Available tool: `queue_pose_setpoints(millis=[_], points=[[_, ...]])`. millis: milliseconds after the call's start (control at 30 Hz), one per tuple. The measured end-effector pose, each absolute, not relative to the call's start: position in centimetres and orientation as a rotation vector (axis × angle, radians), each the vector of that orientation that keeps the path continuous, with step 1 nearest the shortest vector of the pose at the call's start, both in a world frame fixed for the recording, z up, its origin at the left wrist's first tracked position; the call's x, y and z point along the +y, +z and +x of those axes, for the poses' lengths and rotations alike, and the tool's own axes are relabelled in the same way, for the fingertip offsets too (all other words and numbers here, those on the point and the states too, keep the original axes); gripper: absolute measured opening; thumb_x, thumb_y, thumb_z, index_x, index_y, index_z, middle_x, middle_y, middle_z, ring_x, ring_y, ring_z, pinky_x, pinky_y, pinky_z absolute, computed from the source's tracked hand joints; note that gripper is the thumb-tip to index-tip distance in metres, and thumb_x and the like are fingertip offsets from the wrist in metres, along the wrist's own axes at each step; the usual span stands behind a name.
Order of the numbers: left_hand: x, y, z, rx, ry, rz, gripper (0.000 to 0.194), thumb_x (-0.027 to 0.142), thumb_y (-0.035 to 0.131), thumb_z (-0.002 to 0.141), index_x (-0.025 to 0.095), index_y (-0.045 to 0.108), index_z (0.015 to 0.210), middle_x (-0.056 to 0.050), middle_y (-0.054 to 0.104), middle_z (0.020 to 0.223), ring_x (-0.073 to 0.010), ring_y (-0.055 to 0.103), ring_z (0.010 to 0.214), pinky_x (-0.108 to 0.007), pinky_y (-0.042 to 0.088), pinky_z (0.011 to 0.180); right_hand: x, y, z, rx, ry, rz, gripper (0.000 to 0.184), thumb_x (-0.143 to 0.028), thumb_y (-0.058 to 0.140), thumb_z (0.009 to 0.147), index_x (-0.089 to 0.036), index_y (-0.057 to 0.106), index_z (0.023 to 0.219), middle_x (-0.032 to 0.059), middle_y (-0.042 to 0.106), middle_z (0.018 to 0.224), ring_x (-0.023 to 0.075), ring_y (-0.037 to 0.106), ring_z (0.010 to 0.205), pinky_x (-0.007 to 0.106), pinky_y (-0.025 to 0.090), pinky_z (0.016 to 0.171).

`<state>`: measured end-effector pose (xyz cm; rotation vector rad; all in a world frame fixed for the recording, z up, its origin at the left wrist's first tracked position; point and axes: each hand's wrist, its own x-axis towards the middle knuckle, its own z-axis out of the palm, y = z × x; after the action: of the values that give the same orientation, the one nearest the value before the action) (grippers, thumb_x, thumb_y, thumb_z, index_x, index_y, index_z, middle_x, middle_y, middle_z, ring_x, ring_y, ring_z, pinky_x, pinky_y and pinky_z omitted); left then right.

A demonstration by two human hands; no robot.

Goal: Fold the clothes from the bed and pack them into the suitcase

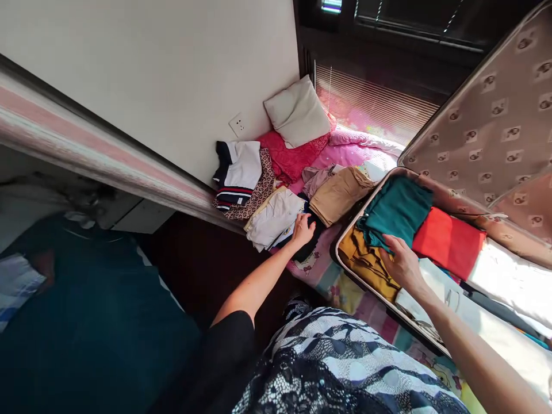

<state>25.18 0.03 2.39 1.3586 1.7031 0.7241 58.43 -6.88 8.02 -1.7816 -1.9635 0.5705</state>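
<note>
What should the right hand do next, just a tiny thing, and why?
Maybe the right hand could gently smooth the teal cloth's near edge. That edge looks bunched up where it meets the mustard cloth, and the fingers are right beside it, so it seems an easy little fix.

Bed [371,313] covered with multicoloured patterned sheet [321,264]; open suitcase [431,158] set down beneath and beyond right hand [403,264]; dark garment [308,247] laid at left hand [304,230], cream garments [276,215] just left of it; tan folded cloth [340,194] placed beyond, to its right; brown patterned cloth [266,184] farther left; red cloth [287,158] spread well beyond left hand
</note>
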Motion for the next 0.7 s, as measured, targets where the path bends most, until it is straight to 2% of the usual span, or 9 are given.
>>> queue_pose_setpoints(millis=[100, 167, 300, 367, 467, 533, 600, 667, 700], points=[[1.8, -0.2, 27.0, 1.683, 0.572, 1.482, 0.041, 0.013, 0.075, 0.09, 0.017, 0.069, 0.13, -0.021, 0.059, 0.153, -0.0333, 0.056, 0.147, -0.05, 0.042, 0.129, -0.7, 7.3, 52.3, -1.96, 0.734, -1.7, 0.049, -0.044, 0.055, 0.097, -0.023, 0.071, 0.138, 0.0191, 0.077, 0.129, 0.0349, 0.079, 0.109, 0.055, 0.067, 0.101], [3.6, -2.0, 28.7, 1.632, 0.481, 1.605, 0.046, 0.011, 0.079, 0.088, 0.013, 0.067, 0.133, -0.026, 0.051, 0.164, -0.0381, 0.048, 0.157, -0.053, 0.035, 0.133, 3.6, 6.6, 49.7, -1.938, 0.798, -1.727, 0.051, -0.039, 0.055, 0.096, -0.019, 0.07, 0.141, 0.0188, 0.078, 0.124, 0.0328, 0.08, 0.105, 0.053, 0.067, 0.101], [8.5, -4.9, 30.4, 1.612, 0.519, 1.672, 0.063, 0.015, 0.082, 0.093, 0.007, 0.057, 0.151, -0.034, 0.035, 0.176, -0.045, 0.028, 0.168, -0.058, 0.02, 0.138, 12.5, 4.6, 48.4, -2.027, 0.741, -1.892, 0.052, -0.028, 0.058, 0.094, -0.01, 0.069, 0.141, 0.0232, 0.075, 0.13, 0.034, 0.078, 0.113, 0.051, 0.064, 0.107], [10.9, -5.7, 30.2, 1.699, 0.481, 1.602, 0.08, 0.016, 0.086, 0.091, 0.007, 0.048, 0.16, -0.035, 0.033, 0.177, -0.046, 0.03, 0.167, -0.06, 0.022, 0.136, 16.5, 3.5, 49.1, -2.166, 0.643, -1.964, 0.047, -0.023, 0.064, 0.091, -0.009, 0.071, 0.135, 0.025, 0.074, 0.129, 0.0369, 0.075, 0.118, 0.053, 0.061, 0.109], [12.8, -6.3, 29.4, 1.802, 0.313, 1.514, 0.095, 0.018, 0.092, 0.087, 0.009, 0.041, 0.166, -0.036, 0.047, 0.167, -0.0446, 0.047, 0.156, -0.059, 0.034, 0.129, 20.8, 1.7, 50.4, -2.372, 0.532, -1.983, 0.031, -0.021, 0.069, 0.092, -0.011, 0.071, 0.122, 0.026, 0.074, 0.122, 0.037, 0.07, 0.116, 0.054, 0.059, 0.107], [13.0, -6.6, 29.1, 1.805, 0.232, 1.505, 0.082, 0.018, 0.09, 0.089, 0.01, 0.049, 0.159, -0.033, 0.061, 0.154, -0.0419, 0.058, 0.145, -0.056, 0.04, 0.125, 22.6, 0.7, 50.7, -2.445, 0.515, -1.958, 0.025, -0.022, 0.067, 0.098, -0.011, 0.07, 0.121, 0.0286, 0.07, 0.133, 0.0348, 0.065, 0.122, 0.053, 0.055, 0.11], [12.6, -6.7, 29.0, 1.751, 0.214, 1.525, 0.056, 0.018, 0.084, 0.094, 0.011, 0.061, 0.144, -0.028, 0.071, 0.14, -0.0388, 0.066, 0.135, -0.052, 0.045, 0.12, 23.8, -0.1, 50.3, -2.498, 0.539, -1.884, 0.026, -0.018, 0.063, 0.101, -0.011, 0.069, 0.124, 0.0298, 0.06, 0.153, 0.0349, 0.057, 0.138, 0.055, 0.048, 0.118], [12.0, -6.8, 29.0, 1.679, 0.264, 1.561, 0.029, 0.015, 0.079, 0.095, 0.014, 0.07, 0.122, -0.023, 0.074, 0.132, -0.0358, 0.069, 0.127, -0.047, 0.049, 0.114, 24.6, -0.4, 49.4, -2.565, 0.574, -1.771, 0.028, -0.014, 0.065, 0.097, -0.014, 0.072, 0.125, 0.025, 0.054, 0.165, 0.0369, 0.047, 0.152, 0.061, 0.04, 0.125], [11.7, -6.8, 29.0, 1.637, 0.31, 1.58, 0.019, 0.012, 0.077, 0.093, 0.015, 0.071, 0.111, -0.022, 0.074, 0.128, -0.0342, 0.07, 0.123, -0.044, 0.05, 0.11, 24.9, -0.4, 48.8, -2.598, 0.609, -1.714, 0.029, -0.012, 0.067, 0.094, -0.016, 0.074, 0.122, 0.0225, 0.056, 0.165, 0.038, 0.044, 0.155, 0.065, 0.036, 0.127]])
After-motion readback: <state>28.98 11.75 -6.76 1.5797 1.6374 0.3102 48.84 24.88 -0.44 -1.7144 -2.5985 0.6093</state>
